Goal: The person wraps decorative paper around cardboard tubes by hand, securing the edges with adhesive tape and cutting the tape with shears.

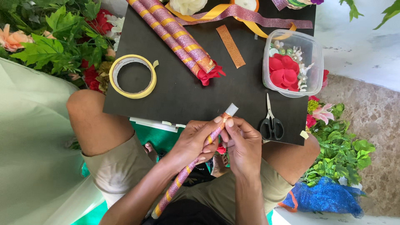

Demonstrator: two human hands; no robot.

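Low in the centre of the frame I see my left hand point(192, 143) wrapped around one glitter-wrapped stick point(189, 166), while my right hand point(243, 143) pinches its upper end. On the black board point(183, 91) above lie two finished sticks point(177, 35) at top centre, one tape roll point(133, 76) at left, one pair of scissors point(271, 123) and one plastic tub point(293, 62) of flowers at right.

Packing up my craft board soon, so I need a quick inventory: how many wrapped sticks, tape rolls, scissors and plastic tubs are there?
Glitter-wrapped sticks: 3 (two finished on the board, one held by left hand and right hand)
Yellow tape roll: 1
Scissors: 1
Plastic tub of flowers: 1
Total: 6
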